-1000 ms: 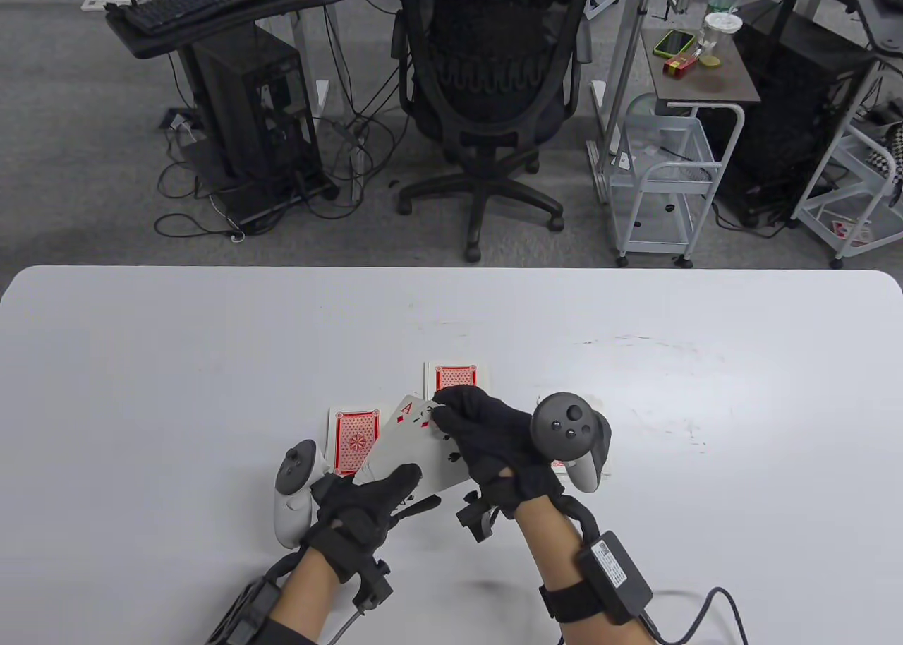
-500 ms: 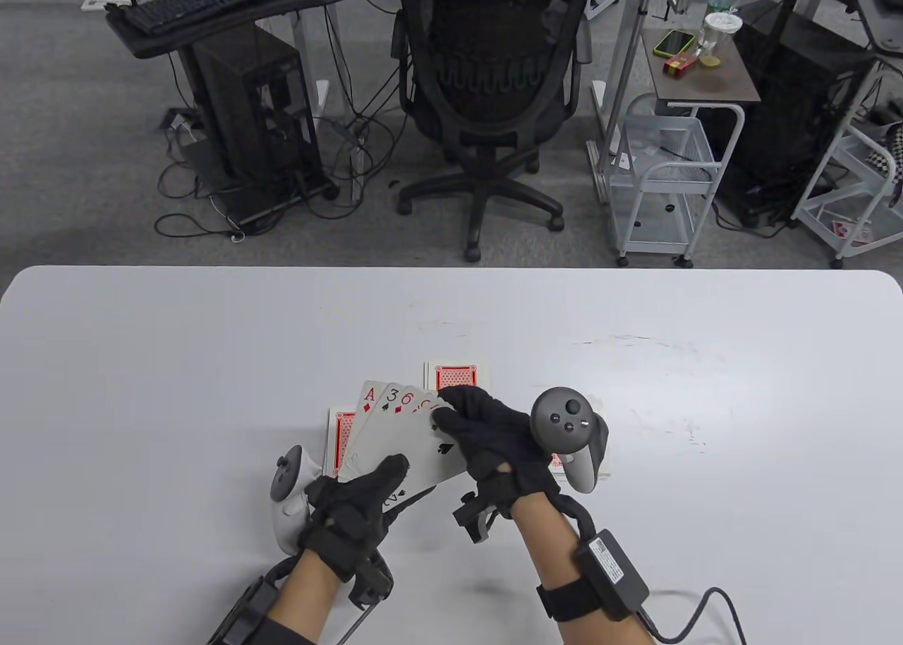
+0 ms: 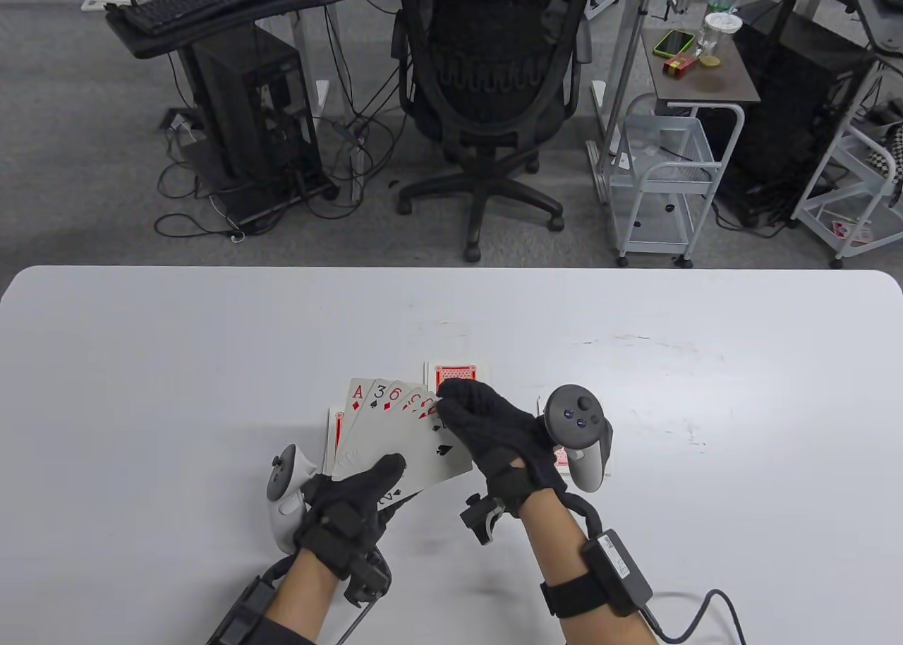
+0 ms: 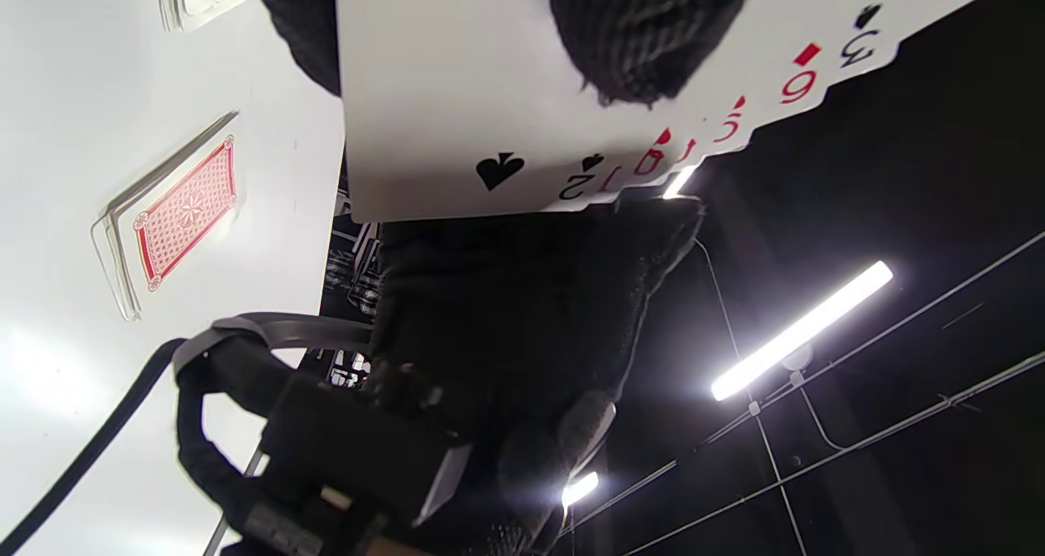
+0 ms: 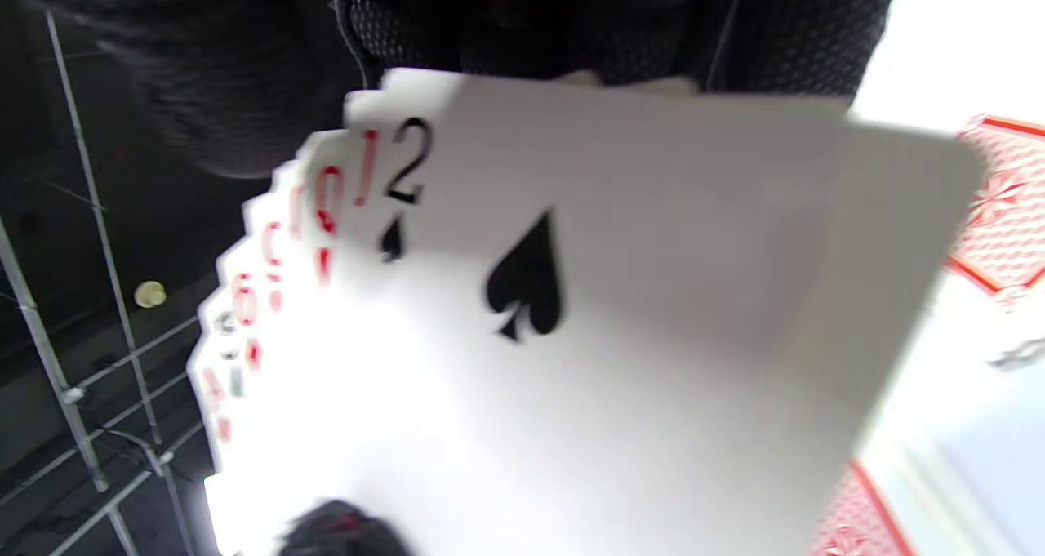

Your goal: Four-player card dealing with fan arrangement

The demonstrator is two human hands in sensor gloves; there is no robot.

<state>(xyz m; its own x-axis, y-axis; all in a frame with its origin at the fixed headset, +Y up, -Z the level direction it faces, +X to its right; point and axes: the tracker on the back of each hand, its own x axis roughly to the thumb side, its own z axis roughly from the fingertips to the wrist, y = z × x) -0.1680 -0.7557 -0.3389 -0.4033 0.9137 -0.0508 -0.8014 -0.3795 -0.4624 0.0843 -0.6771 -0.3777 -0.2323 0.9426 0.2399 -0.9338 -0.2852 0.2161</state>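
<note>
Cards are fanning face up above the table, ace through a black two. Left hand is pinching the fan's base at six o'clock; right hand is pinching its three o'clock edge. Face-down piles are lying beneath, at nine, twelve and three o'clock.
</note>
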